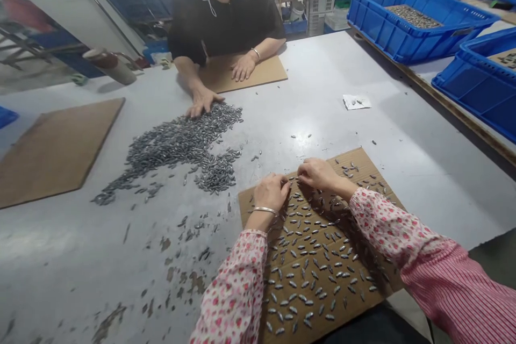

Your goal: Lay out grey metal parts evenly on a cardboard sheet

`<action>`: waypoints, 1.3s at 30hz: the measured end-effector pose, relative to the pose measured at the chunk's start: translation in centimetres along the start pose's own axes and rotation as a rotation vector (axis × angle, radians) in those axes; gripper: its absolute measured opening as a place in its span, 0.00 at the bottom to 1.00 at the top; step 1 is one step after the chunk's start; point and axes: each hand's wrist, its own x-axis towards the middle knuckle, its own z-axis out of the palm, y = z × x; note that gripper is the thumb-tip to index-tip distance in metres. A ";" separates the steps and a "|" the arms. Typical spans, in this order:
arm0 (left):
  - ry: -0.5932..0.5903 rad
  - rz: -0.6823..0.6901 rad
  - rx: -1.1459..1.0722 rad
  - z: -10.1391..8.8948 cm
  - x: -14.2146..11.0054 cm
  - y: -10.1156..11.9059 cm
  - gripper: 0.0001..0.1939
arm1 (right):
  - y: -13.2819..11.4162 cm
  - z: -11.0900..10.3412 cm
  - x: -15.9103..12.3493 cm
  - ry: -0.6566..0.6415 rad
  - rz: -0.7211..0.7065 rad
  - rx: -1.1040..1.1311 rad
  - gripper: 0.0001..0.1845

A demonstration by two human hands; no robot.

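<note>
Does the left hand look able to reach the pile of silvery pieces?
Probably yes: the pile has its near clump just past the cardboard, and no barrier shows between it and the left hand. A co-worker's hand is at the far side.

So it's shiny, metal-looking bits on matt cardboard under the left hand, with smooth, glossy tabletop beyond.

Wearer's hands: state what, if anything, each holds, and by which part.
Cannot be told: the left hand and right hand are curled, hiding anything pinched.
</note>
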 end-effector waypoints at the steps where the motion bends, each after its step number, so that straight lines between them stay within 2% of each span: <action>1: 0.007 0.015 0.027 0.1 0.1 0.2 0.11 | 0.2 -0.1 0.2 0.013 0.027 0.001 0.13; 4: 0.040 0.080 0.113 0.6 0.4 0.6 0.11 | 0.2 -0.2 0.5 0.013 0.053 -0.006 0.12; 9: 0.143 0.255 0.220 1.9 0.4 0.5 0.15 | -0.3 -0.2 -0.1 -0.044 -0.003 -0.051 0.11; 13: 0.142 0.304 0.203 2.4 0.0 -0.1 0.16 | -0.6 0.4 -0.6 -0.045 -0.032 -0.087 0.10; 18: 0.123 0.161 0.040 1.4 0.1 -0.3 0.12 | -0.8 0.9 -1.0 -0.025 -0.090 -0.101 0.10; 21: 0.101 0.096 0.005 0.8 0.7 0.1 0.11 | -0.3 0.6 -0.9 -0.067 -0.112 -0.089 0.10; 23: 0.073 0.080 0.010 0.8 1.3 0.4 0.11 | 0.3 0.4 -0.5 -0.077 -0.067 -0.063 0.11; 27: 0.035 0.095 0.055 1.3 2.2 0.5 0.12 | 1.0 0.6 0.7 -0.018 0.030 -0.033 0.12; 33: 0.011 0.122 0.143 1.7 2.3 -0.3 0.14 | 0.2 0.8 2.1 -0.024 -0.073 -0.102 0.11; 39: -0.011 0.048 0.128 0.9 2.0 -0.3 0.13 | 0.3 -0.1 2.0 -0.070 -0.153 -0.134 0.12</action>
